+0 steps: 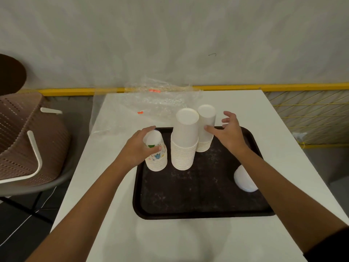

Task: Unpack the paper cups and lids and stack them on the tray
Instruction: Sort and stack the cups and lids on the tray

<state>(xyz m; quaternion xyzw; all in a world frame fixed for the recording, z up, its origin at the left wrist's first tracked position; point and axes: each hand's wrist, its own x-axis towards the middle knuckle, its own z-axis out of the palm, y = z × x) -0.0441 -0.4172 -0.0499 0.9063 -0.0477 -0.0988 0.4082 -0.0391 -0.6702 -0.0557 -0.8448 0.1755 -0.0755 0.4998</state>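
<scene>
left grip [138, 148] curls round the printed cup stack [158, 160] on the tray [198, 195]; right grip [229, 133] fingers spread, holding nothing.

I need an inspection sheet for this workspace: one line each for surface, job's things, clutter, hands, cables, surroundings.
Surface: white table, black tray on it.
Job's things: printed cup stack, front white cup stack and rear white cup stack upside down at the tray's far end; white lids at its right edge, partly hidden.
Clutter: empty clear plastic bags behind the tray.
Hands: left hand grips the printed cup stack; right hand open, thumb at the rear white cup stack.
Cables: nothing seen.
Surroundings: brown chair at left, grey wall, yellow rail.
</scene>
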